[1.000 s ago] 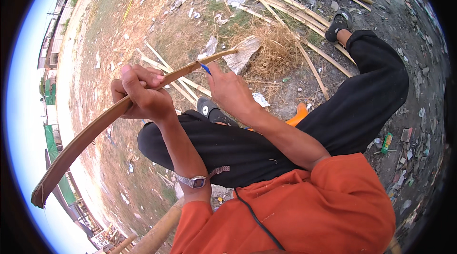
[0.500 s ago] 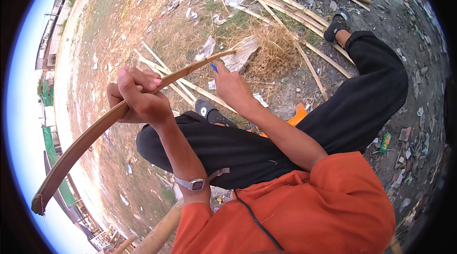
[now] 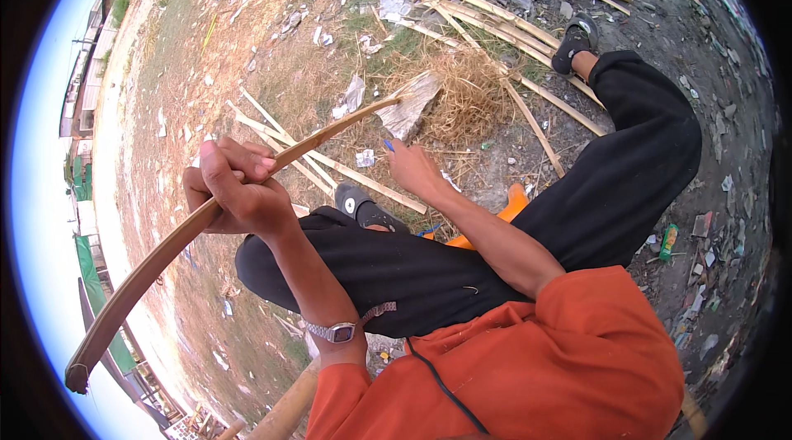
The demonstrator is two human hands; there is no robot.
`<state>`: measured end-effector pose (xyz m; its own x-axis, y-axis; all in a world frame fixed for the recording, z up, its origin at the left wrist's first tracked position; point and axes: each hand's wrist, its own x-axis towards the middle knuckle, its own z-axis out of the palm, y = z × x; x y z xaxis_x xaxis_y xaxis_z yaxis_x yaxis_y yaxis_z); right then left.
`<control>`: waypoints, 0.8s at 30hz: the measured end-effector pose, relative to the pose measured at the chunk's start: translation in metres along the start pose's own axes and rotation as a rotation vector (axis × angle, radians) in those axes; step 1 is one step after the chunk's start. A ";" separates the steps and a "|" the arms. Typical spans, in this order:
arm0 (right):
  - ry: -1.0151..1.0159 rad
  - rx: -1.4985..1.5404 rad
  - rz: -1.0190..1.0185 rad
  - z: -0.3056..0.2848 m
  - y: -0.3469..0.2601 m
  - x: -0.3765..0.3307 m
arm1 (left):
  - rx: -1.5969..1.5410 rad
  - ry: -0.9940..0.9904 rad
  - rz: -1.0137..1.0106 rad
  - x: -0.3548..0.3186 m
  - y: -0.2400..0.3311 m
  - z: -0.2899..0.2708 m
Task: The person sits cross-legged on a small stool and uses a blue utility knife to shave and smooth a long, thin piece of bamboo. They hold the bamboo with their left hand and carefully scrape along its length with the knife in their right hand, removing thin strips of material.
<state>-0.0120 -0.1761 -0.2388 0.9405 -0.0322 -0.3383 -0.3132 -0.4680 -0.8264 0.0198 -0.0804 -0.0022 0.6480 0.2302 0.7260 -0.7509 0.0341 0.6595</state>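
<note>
My left hand [image 3: 243, 188], with a metal watch [image 3: 341, 333] on its wrist, is closed around a long, curved split bamboo strip [image 3: 157, 263]. One end of the strip reaches down to the lower left; its thinner far end rises over the ground ahead. Below that far end, a little apart from it, my right hand [image 3: 417, 169] is closed on a small blue thing [image 3: 389, 145]. Only its blue tip pokes out past the fingers, so its kind is hidden.
Bamboo strips [image 3: 516, 32] lie piled at the far right, others [image 3: 330, 161] cross near my left shoe. Dry shavings [image 3: 474, 98] heap beside a pale flat piece [image 3: 410, 106]. An orange object [image 3: 513, 202] sits between my legs. Litter dots the ground.
My right hand has drawn back toward me and away from the strip, taking the blue thing off its edge. My left hand keeps its grip; the strip dips slightly.
</note>
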 end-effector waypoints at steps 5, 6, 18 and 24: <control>-0.054 -0.066 -0.080 -0.008 -0.052 -0.021 | 0.051 0.022 0.028 -0.004 -0.002 0.003; -0.079 -0.102 -0.078 -0.010 -0.049 -0.023 | 0.066 0.066 0.023 -0.004 -0.002 0.002; 0.161 0.247 -0.329 -0.059 -0.105 -0.049 | 0.313 0.387 0.014 -0.001 -0.001 0.007; 0.227 0.150 -0.311 -0.032 -0.092 -0.047 | 0.324 0.387 0.004 -0.005 0.001 0.011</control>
<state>-0.0229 -0.1600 -0.1325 0.9932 -0.1116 0.0326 -0.0089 -0.3525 -0.9358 0.0178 -0.0923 -0.0029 0.5046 0.5756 0.6434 -0.6355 -0.2569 0.7282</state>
